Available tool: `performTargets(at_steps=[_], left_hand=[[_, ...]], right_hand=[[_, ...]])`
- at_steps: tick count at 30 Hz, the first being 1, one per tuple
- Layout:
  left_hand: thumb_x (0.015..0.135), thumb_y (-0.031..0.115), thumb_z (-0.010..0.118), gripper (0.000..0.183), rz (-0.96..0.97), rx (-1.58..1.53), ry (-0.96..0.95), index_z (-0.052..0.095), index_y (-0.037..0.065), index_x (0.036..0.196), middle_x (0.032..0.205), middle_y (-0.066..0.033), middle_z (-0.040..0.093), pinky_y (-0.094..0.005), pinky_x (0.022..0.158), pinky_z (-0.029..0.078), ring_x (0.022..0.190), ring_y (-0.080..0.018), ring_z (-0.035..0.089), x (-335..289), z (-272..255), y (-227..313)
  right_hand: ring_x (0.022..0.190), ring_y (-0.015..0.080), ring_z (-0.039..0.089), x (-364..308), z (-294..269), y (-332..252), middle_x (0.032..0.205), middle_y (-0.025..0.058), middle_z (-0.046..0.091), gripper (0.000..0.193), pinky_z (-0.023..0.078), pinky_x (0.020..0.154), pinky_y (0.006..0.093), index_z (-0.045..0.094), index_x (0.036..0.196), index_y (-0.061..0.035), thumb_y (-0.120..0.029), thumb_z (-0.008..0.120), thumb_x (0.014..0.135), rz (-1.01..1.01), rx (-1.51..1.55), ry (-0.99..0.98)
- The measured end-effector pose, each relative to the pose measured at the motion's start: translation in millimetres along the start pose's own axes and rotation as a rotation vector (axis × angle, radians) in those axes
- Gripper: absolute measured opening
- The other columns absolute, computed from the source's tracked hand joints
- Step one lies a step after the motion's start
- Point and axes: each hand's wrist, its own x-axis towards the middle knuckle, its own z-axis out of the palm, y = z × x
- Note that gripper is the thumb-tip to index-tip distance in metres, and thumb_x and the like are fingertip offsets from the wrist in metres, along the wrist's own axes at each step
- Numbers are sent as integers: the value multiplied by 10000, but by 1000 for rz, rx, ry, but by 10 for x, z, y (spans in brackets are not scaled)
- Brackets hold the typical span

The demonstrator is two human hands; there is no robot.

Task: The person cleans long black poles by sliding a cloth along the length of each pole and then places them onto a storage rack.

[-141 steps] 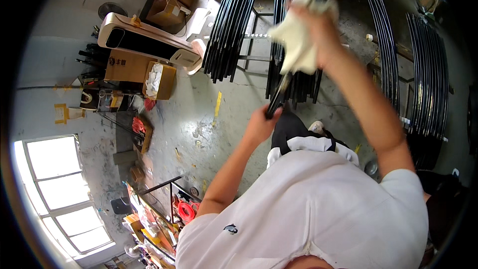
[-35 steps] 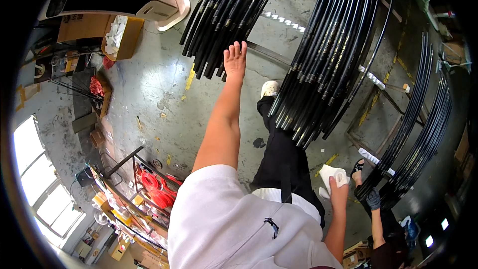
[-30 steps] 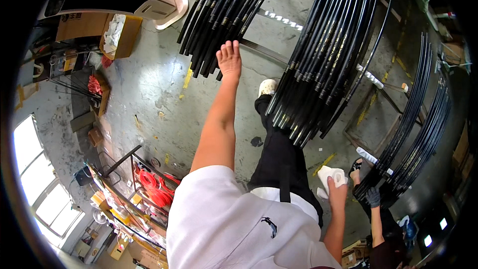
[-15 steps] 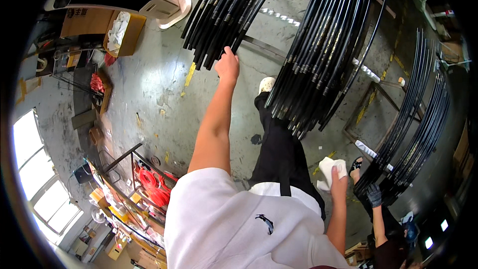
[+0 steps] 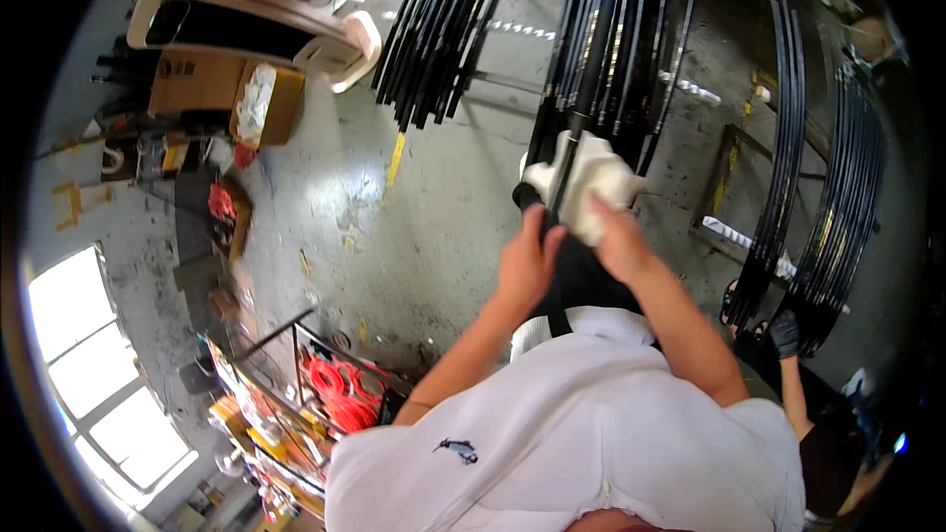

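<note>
Near the middle of the view, my left hand (image 5: 527, 266) grips the lower end of a long black rod (image 5: 564, 177), which points away from me. My right hand (image 5: 623, 241) is closed on a white cloth (image 5: 603, 182) pressed around that rod just beyond my left hand. Some blur smears the right fingers. Behind the cloth lies a thick row of similar black rods (image 5: 621, 49), partly covered by the cloth and the held rod. Another row of black rods (image 5: 434, 49) rests farther left, its near ends uneven.
At right, more black rods (image 5: 843, 177) lie on a low metal frame (image 5: 724, 167), where a co-worker's gloved hand (image 5: 785, 333) touches their ends. A cardboard box (image 5: 284, 106) stands at far left. Lower left, a shelf holds red coils (image 5: 340, 394). Yellow tape (image 5: 396, 160) marks the grey floor.
My left hand has left the left row of rods and now holds a rod from the middle. The right hand has brought the cloth up and across onto that rod.
</note>
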Motion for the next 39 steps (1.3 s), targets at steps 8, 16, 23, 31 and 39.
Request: performTargets(at_steps=[8,16,23,31,39], left_hand=[[854,194,566,265,137,323,155,536,40,1067,852,-207,594,-451,631,456,736,-391,582,-766,7,233],[743,308,628,262,-233,566,110,550,60,709,650,-164,592,-465,567,457,645,-376,588,-1798,-160,-888],[717,357,619,294,-679,737,-95,639,79,812,780,-178,627,-445,637,484,745,-362,616,-2631,-741,-2003],[703,444,639,428,-743,627,-297,643,85,936,894,-208,625,-432,690,486,833,-356,616,-3278,-1298,-2637],[671,451,707,471,-656,738,-361,674,17,853,780,-226,636,-434,658,484,771,-350,637,-2336,-1357,-2496]], right_hand=[[729,96,512,-197,521,-156,811,-9,544,265,421,639,263,543,912,-89,-335,620,856,-133,171,5],[633,177,541,66,-100,-1174,662,79,590,586,431,601,332,624,719,4,-569,546,817,-480,-225,556],[652,147,557,-323,-498,-2615,737,27,565,434,471,594,313,552,808,-87,-513,627,788,-582,210,346],[603,140,602,-619,-1051,-3862,688,-2,604,272,505,560,291,577,779,-147,-398,682,773,-835,104,-56],[503,183,548,-793,-539,-3559,603,20,549,296,473,447,347,535,644,-163,-392,676,767,-730,187,-185]])
